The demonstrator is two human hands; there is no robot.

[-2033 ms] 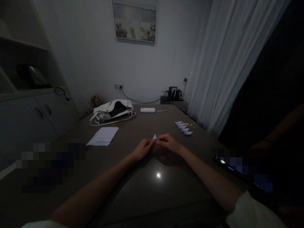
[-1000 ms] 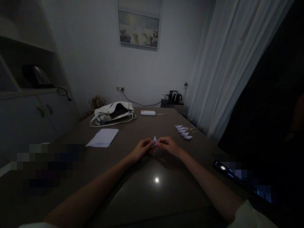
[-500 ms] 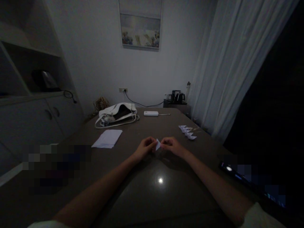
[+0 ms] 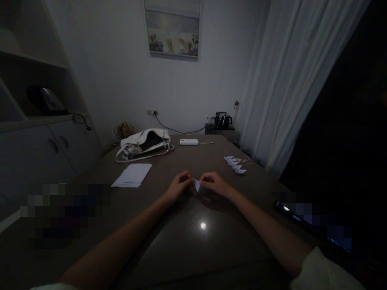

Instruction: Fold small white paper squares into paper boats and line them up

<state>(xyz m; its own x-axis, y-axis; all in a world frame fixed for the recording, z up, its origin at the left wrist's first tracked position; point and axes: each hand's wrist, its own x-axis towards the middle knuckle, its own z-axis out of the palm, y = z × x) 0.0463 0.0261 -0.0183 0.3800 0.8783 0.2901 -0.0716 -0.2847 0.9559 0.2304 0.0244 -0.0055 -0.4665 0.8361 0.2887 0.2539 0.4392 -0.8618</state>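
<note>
Pinching small folded paper (image 4: 196,185) between 2 hands above table (image 4: 169,225): left hand (image 4: 180,186) grips 1 side, right hand (image 4: 214,183) the other. Paper stack (image 4: 133,175) lies left, folded pieces (image 4: 235,164) right.

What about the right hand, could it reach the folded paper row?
Probably yes: just tabletop shows between the right hand and the folded paper row, though that hand holds a paper triangle.
</note>
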